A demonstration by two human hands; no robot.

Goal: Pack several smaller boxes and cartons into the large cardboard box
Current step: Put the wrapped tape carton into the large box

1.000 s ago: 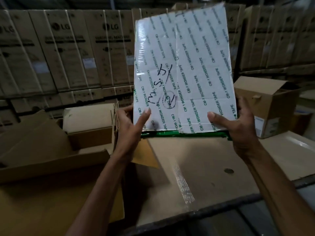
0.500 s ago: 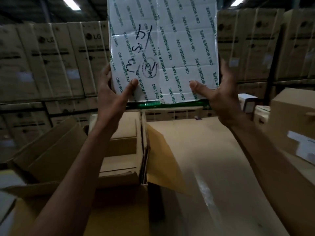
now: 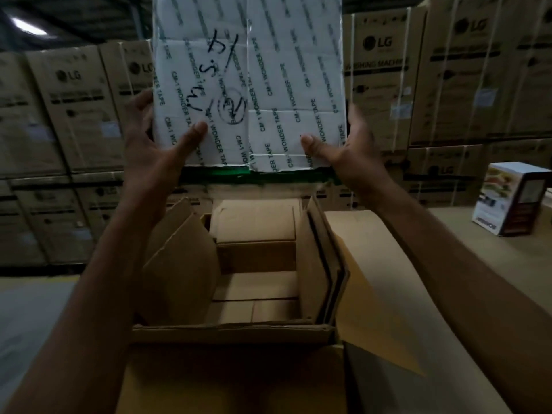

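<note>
Left hand [image 3: 149, 153] grips the left edge of the white carton [image 3: 268, 70]: from my remote seat I see its thumb [image 3: 194, 135] laid across the front face and the fingers wrapped behind the edge. Right hand [image 3: 352, 153] holds the opposite lower edge the same way, thumb [image 3: 313, 144] pressed on the face, fingers up along the right side. Between them the white carton hangs upright in the air, directly above the large cardboard box [image 3: 233, 331] and not touching it. I read "CM-1 WONDER TAPE" printed in rows over its white wrapping, some black handwriting with a circled mark, and a green strip along its bottom edge.

Below, the large cardboard box stands open, its left flap [image 3: 179, 264] and right flap [image 3: 316, 264] raised. I can see plain brown cartons [image 3: 257, 231] already lying inside, towards the far end. A flat sheet of cardboard [image 3: 388, 279] spreads out just beside the box on the right, and a printed retail box [image 3: 510, 198] stands well apart on that side. Stacks of LG cartons [image 3: 466, 85] fill the background, and a ceiling light [image 3: 28, 25] glows at upper left.
</note>
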